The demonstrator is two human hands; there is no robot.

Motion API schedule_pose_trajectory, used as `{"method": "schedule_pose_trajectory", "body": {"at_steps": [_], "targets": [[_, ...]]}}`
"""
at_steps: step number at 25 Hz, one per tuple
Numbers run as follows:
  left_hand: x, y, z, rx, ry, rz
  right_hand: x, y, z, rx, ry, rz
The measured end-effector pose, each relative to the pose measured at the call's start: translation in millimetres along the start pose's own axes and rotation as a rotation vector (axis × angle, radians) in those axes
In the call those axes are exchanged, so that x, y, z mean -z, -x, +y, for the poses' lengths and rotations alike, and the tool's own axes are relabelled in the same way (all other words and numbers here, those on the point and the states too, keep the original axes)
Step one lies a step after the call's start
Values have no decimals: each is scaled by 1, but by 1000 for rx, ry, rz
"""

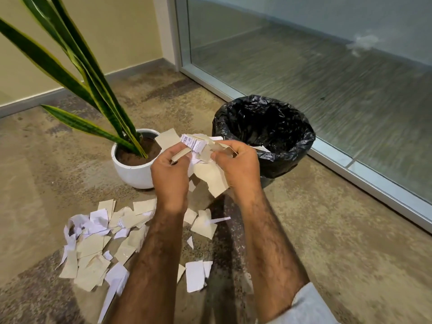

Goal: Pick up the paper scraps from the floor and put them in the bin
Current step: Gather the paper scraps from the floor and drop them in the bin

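Above the carpet, near the middle of the view, both bare forearms reach forward from the 6 o'clock edge, wrists bent slightly inward so the two hands meet over a shared bundle of paper scraps (pixel 205 157). At about 9 o'clock of that bundle, the left hand (pixel 170 178) is curled, its fingers closed around torn beige and white pieces. At 3 o'clock of it, the right hand (pixel 238 167) is likewise clenched, thumb and fingers pinching the bundle's other side, with a larger beige piece hanging down between the wrists. A light grey sleeve (pixel 308 305) shows at the right elbow.

Toward 1 o'clock from the hands stands the bin (pixel 264 134), lined with a black bag, mouth open; a white scrap lies inside near its closer rim. The held bundle is just beside that rim, not over the opening. At 10 o'clock from the hands is a white pot (pixel 131 169) with a long-leaved plant (pixel 77 66).

Down toward 7 o'clock, many more loose scraps (pixel 105 242) lie scattered on the floor (pixel 339 242), some passing under the left forearm, a few between the arms.
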State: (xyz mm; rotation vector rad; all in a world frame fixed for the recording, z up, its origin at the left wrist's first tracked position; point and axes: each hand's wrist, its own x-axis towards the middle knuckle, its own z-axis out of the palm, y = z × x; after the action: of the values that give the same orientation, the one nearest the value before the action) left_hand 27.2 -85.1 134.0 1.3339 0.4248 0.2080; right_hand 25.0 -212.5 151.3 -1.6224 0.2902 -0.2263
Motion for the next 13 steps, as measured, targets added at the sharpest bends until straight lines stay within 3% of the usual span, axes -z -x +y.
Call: {"method": "schedule_pose_trajectory", "body": {"at_steps": [6,13], "targets": [[-86,-28,32,-59,-9,-186,44,-55,-35,6,-109,109],[-191,-58,36,114,-220,-329,95,-128,-46,-99,2,326]]}}
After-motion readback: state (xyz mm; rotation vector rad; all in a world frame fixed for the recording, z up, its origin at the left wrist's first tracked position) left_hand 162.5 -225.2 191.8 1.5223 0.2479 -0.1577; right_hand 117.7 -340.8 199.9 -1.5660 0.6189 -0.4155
